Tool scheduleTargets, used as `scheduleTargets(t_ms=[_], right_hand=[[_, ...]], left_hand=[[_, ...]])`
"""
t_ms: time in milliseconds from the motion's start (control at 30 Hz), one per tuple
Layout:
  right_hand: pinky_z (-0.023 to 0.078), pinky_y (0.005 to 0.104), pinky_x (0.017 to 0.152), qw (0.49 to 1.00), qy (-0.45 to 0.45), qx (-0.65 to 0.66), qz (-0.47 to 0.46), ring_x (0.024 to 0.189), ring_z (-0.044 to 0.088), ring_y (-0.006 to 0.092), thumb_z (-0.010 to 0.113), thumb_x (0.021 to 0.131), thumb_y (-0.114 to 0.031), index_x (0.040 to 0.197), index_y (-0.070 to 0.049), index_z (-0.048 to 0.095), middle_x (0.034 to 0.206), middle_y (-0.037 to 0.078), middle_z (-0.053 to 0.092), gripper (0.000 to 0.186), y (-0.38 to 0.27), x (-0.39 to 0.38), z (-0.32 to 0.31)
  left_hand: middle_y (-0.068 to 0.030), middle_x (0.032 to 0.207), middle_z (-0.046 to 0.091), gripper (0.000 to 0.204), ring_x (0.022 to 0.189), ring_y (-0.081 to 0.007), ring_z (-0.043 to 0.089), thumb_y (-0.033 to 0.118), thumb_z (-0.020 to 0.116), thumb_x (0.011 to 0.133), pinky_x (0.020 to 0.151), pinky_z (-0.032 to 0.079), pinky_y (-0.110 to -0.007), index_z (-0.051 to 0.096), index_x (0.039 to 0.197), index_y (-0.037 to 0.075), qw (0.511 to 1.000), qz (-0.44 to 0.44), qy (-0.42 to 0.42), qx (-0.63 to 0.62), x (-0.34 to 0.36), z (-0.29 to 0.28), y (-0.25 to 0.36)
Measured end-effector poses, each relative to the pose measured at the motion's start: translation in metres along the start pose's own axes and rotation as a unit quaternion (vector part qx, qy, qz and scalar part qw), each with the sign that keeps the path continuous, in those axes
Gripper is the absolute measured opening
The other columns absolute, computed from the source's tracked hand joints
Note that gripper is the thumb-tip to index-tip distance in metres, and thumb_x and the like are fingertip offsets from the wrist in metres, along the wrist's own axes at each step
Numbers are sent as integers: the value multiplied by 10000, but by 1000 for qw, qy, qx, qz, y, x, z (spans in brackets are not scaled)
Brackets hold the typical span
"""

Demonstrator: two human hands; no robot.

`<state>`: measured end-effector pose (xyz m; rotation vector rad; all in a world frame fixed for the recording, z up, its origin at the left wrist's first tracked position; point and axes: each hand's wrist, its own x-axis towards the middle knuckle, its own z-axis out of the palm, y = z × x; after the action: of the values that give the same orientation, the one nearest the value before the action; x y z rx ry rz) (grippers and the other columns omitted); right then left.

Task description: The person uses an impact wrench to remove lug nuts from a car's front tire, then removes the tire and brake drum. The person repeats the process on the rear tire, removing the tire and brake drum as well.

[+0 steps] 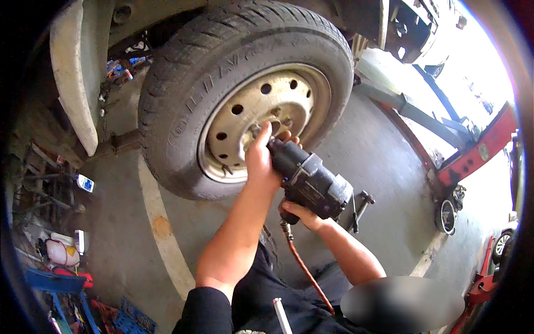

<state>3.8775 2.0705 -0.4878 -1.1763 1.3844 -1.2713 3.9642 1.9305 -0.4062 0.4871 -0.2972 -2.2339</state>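
A black air impact wrench point(311, 181) is held between my two hands, its nose pointing up at the wheel. My left hand point(266, 161) is wrapped round the nose end, thumb stretched along it toward the hub. My right hand point(303, 214) grips the handle at the back. From the handle's base a red air hose point(303, 267) runs down toward my lap. The wheel's pale steel rim point(228, 108) has round holes and sits inside a black tire point(178, 94). My left hand and the tool hide part of the hub, so contact with a lug nut cannot be told.
Red and grey lift arms point(478, 147) stand at the right. A metal hand tool point(362, 210) lies on the floor beside the impact wrench. Left are a cluttered rack point(41, 195), a white bottle point(84, 183) and a blue crate point(133, 317). A white stick point(282, 316) juts up at the lower edge.
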Motion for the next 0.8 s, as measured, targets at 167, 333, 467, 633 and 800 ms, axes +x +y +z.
scheduleTargets(t_ms=[167,333,467,633,800], right_hand=[[509,384,742,925,59,-342,-154,838,629,244,697,811,-250,1052,-108,638,894,61,649,286,29,30,-9],[498,355,664,934,42,-318,-156,757,602,209,661,799,-125,943,-77,605,792,53,603,162,31,39,4],[493,348,662,945,12,-312,-102,764,603,202,655,803,-124,978,-76,596,809,52,610,191,25,42,4],[486,346,671,915,92,-340,-197,759,600,206,668,806,-137,1038,-75,598,826,53,618,250,-1,29,23],[468,344,658,949,62,-283,-122,751,564,191,696,836,-169,1061,-80,588,837,28,582,265,-10,28,40]], left_hand=[[-160,939,634,294,807,-256,650,163,628,924,767,551,-379,522,1120,-28,987,102,52,109,5,-10,2],[-146,920,637,260,805,-226,643,117,617,927,721,538,-358,542,1109,-52,987,124,79,70,1,-17,6],[-184,1061,642,338,930,-267,640,217,557,970,863,519,-392,538,1192,-36,987,105,31,122,4,-21,10],[-190,1088,642,325,1007,-318,620,302,538,960,935,481,-452,566,1135,30,998,-9,-62,23,7,-40,23],[-217,1088,639,359,1007,-363,614,330,509,919,939,477,-492,567,1103,27,992,-50,-116,-12,15,-48,31]])
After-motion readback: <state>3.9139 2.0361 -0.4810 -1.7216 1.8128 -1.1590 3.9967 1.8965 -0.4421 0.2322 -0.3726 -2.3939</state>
